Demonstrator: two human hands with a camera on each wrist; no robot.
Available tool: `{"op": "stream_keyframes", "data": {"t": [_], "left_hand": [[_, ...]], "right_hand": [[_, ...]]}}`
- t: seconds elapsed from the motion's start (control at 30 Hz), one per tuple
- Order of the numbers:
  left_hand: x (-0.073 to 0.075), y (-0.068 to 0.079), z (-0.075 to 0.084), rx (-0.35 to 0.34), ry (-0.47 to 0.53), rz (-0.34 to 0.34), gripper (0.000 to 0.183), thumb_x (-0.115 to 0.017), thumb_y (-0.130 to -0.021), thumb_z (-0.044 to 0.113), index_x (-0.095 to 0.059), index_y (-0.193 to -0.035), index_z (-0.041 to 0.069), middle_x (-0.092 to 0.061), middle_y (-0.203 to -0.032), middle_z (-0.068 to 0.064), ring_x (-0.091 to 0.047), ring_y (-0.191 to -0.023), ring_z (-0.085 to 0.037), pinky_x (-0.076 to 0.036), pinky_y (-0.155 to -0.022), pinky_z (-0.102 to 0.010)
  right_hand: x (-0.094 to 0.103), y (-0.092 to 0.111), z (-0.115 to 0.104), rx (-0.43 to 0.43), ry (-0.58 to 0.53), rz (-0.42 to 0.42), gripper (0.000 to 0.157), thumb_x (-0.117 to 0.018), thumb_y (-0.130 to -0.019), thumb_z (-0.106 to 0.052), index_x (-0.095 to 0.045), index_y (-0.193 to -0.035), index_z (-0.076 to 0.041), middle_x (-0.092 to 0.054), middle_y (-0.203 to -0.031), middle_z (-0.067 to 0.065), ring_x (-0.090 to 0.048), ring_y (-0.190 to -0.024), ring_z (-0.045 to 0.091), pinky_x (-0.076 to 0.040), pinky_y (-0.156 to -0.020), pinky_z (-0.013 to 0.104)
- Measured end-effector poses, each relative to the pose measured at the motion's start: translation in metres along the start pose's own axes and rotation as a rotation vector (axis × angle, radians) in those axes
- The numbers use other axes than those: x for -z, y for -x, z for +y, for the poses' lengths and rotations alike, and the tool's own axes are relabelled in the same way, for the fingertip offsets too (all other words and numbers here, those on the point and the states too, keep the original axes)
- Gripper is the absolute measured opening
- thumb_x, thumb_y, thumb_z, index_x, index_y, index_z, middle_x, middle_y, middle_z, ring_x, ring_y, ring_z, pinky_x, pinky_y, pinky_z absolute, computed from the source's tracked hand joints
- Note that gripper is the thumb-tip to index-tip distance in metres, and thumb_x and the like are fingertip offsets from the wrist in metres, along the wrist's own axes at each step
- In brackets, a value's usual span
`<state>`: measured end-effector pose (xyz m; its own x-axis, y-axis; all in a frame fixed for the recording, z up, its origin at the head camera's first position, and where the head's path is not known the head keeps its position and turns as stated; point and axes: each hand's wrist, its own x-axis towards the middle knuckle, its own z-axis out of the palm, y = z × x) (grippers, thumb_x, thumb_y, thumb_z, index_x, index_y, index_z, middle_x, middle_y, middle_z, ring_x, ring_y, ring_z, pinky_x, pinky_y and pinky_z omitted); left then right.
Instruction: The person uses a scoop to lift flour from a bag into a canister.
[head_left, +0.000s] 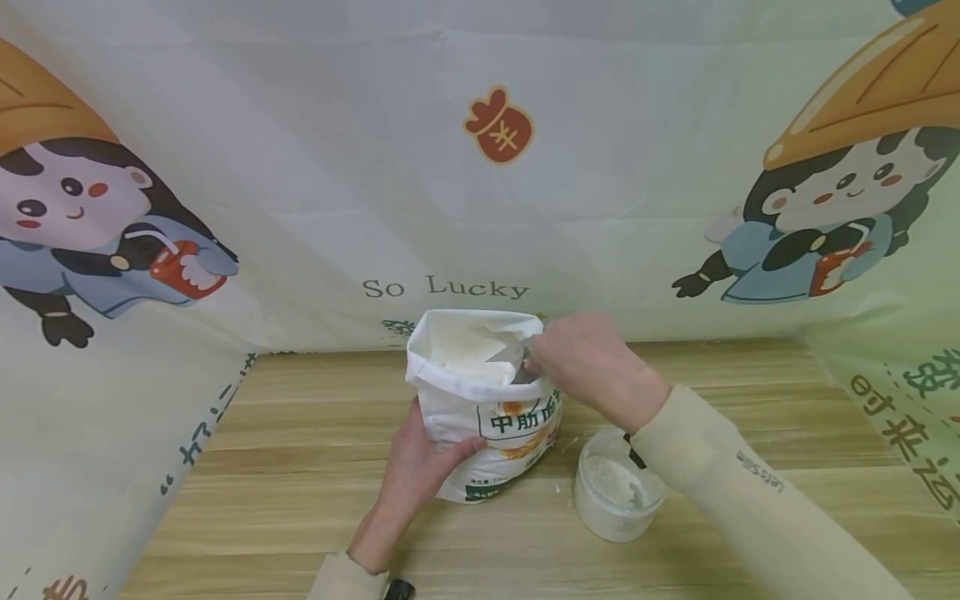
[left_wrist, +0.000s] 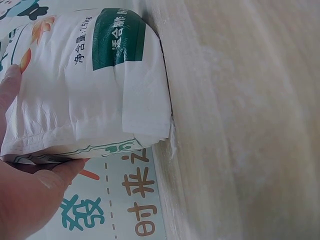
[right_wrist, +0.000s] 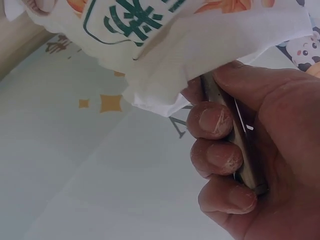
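Observation:
A white flour bag (head_left: pixel 457 400) with green lettering stands upright on the table, its top rolled back and white flour (head_left: pixel 468 346) showing inside. My left hand (head_left: pixel 420 458) grips the bag's lower left side, thumb across the front; in the left wrist view the bag's base (left_wrist: pixel 145 110) shows close up. My right hand (head_left: pixel 585 358), at the bag's right rim, curls its fingers round the slim handle (right_wrist: pixel 245 150) of a metal scoop (head_left: pixel 517 358). The scoop's head is in the bag mouth, partly hidden by flour and hand. Flour dusts the right fingertips (right_wrist: pixel 220 155).
Right of the bag, a clear round tub (head_left: pixel 615 517) holds some flour, partly under the right sleeve (head_left: pixel 720 467). Specks of flour lie between bag and tub on the wooden tabletop (head_left: pixel 300 467). A printed cloth (head_left: pixel 337 167) rises behind and at both sides.

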<state>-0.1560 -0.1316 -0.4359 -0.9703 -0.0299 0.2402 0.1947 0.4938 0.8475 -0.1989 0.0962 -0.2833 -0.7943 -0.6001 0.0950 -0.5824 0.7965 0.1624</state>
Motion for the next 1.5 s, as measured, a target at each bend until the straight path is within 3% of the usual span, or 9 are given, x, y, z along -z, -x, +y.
{"op": "stream_keyframes", "data": {"t": [0.5, 0.93, 1.5], "left_hand": [[0.000, 0.001, 0.002, 0.008, 0.008, -0.005, 0.082, -0.093, -0.076, 0.018, -0.048, -0.143, 0.007, -0.068, -0.124, -0.012, -0.066, -0.111, -0.030, -0.055, -0.096, -0.051], [0.001, 0.000, 0.003, 0.019, 0.010, -0.005, 0.083, -0.094, -0.075, 0.018, -0.048, -0.143, 0.006, -0.068, -0.124, -0.012, -0.066, -0.111, -0.031, -0.054, -0.096, -0.051], [0.001, 0.000, 0.002, -0.005, 0.006, 0.005, 0.081, -0.094, -0.076, 0.019, -0.049, -0.142, 0.005, -0.068, -0.124, -0.013, -0.066, -0.111, -0.030, -0.054, -0.096, -0.052]], "right_hand": [[-0.019, -0.002, 0.003, 0.025, -0.017, 0.024, 0.024, -0.069, -0.100, -0.034, -0.071, -0.096, -0.011, -0.051, -0.064, -0.003, -0.046, -0.056, 0.013, -0.039, -0.044, 0.026], [-0.028, -0.001, 0.005, -0.031, -0.109, 0.018, 0.029, -0.066, -0.103, -0.036, -0.064, -0.087, -0.012, -0.050, -0.064, 0.000, -0.043, -0.056, 0.016, -0.034, -0.044, 0.028], [-0.038, 0.009, 0.015, -0.057, -0.245, 0.153, 0.028, -0.065, -0.103, -0.034, -0.063, -0.087, -0.012, -0.049, -0.066, -0.004, -0.048, -0.059, 0.016, -0.039, -0.047, 0.029]]}}
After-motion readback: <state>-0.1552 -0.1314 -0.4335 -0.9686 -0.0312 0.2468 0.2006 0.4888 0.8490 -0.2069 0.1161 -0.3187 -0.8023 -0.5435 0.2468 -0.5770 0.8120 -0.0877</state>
